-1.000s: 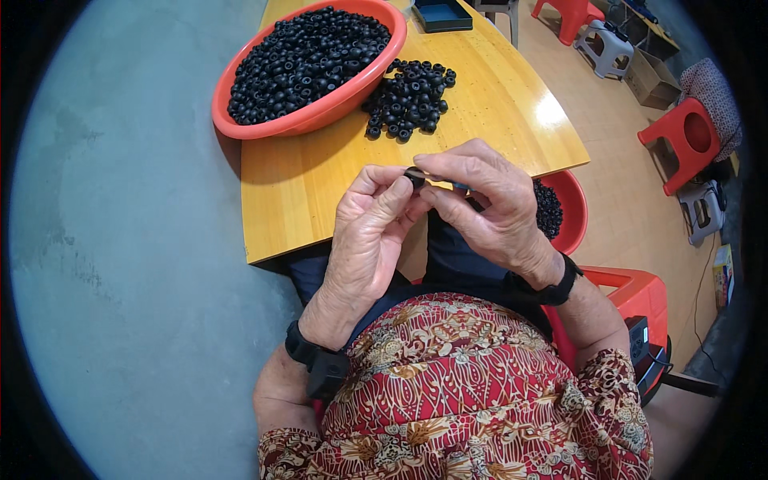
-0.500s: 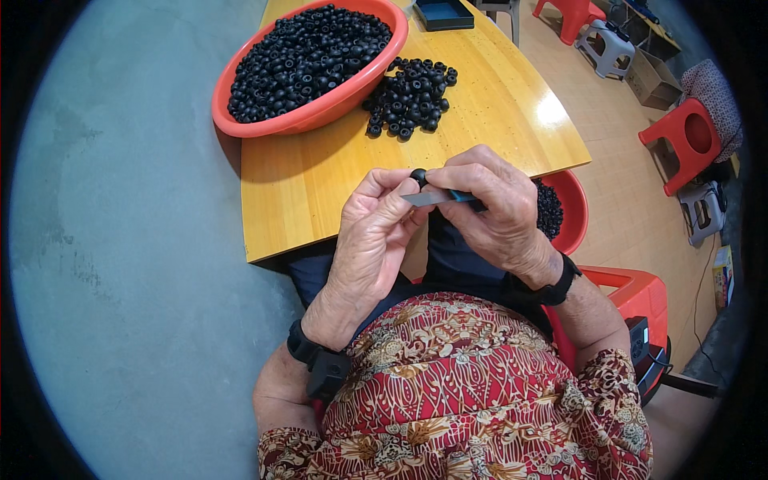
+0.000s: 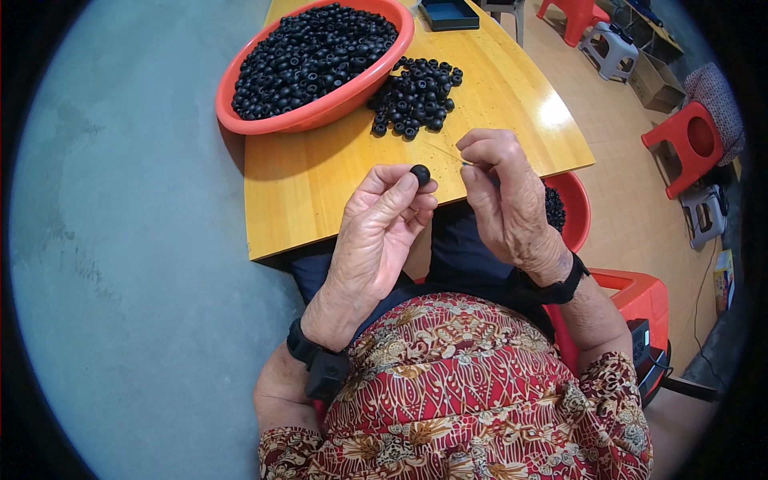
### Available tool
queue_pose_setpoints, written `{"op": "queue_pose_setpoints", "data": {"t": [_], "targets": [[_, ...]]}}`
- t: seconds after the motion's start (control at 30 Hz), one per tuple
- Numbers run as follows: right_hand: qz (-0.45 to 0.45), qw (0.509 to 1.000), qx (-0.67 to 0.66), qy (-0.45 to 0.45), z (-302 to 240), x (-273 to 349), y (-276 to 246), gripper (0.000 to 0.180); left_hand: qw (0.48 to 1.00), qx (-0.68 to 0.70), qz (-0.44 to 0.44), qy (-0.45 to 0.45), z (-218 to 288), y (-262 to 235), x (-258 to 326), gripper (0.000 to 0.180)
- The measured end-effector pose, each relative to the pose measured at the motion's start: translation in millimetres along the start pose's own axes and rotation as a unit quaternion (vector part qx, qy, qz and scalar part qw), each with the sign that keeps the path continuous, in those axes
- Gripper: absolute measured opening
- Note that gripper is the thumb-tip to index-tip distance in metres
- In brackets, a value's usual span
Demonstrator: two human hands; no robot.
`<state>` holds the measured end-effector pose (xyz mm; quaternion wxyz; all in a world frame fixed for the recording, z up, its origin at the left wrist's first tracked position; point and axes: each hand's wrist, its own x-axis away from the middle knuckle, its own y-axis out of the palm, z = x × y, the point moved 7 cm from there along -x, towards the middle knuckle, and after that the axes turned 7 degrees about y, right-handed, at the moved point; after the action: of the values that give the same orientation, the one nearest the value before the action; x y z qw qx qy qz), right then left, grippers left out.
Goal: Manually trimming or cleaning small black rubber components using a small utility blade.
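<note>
Between the thumb and fingers of my left hand (image 3: 372,220) is a small round black rubber-like part (image 3: 420,175), held above the table's near edge. Just right of it, my right hand (image 3: 512,204) grips a thin-bladed knife (image 3: 445,153). The blade shows almost edge-on and points up and left, apart from the black part. Most of the handle is hidden in my fingers, with a bit of blue visible. Beyond my hands, a heap of similar black parts (image 3: 416,96), several with holes, lies on the yellow wooden table (image 3: 320,192).
A large red basin (image 3: 340,110) full of black parts stands at the table's far left. Behind the heap sits a dark tray (image 3: 450,14). Another red basin (image 3: 579,212) with small black pieces is below the table's right edge. Stools and a cardboard box (image 3: 656,82) stand at right.
My right hand has drawn away to the right and turned, taking the knife off the black part. The blade now shows edge-on. My left hand still holds the part nearly in place.
</note>
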<state>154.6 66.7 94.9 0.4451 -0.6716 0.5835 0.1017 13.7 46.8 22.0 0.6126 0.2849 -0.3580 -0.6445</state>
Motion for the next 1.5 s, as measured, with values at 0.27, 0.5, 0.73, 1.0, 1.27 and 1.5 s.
{"op": "queue_pose_setpoints", "data": {"t": [0.27, 0.5, 0.73, 1.0, 1.27, 1.5], "targets": [[0.013, 0.996, 0.027, -0.087, -14.2, -0.7, 2.0, 0.023, 0.999, 0.033, -0.01, -0.015, -2.7, 2.6, -0.4, 0.009], [0.002, 0.988, 0.092, -0.12, -19.2, 2.4, 2.3, 0.027, 0.999, 0.038, 0.0, -0.02, -2.8, 3.9, 1.5, 0.007], [0.016, 0.985, 0.097, -0.14, -14.7, 1.2, -0.5, 0.027, 0.997, 0.047, -0.037, -0.049, -4.8, 4.8, 1.7, 0.008], [0.008, 0.983, 0.093, -0.158, -19.1, 3.0, 0.6, 0.027, 0.996, 0.073, -0.033, -0.034, -2.5, 3.4, -0.5, 0.01], [0.018, 0.979, 0.098, -0.178, -19.3, 4.0, -0.5, 0.03, 0.995, 0.088, -0.034, -0.039, -2.9, 3.5, 0.1, 0.01], [0.008, 0.979, 0.108, -0.173, -18.8, 3.5, 0.5, 0.03, 0.996, 0.075, -0.033, -0.044, -4.0, 0.8, -0.8, 0.01]]}}
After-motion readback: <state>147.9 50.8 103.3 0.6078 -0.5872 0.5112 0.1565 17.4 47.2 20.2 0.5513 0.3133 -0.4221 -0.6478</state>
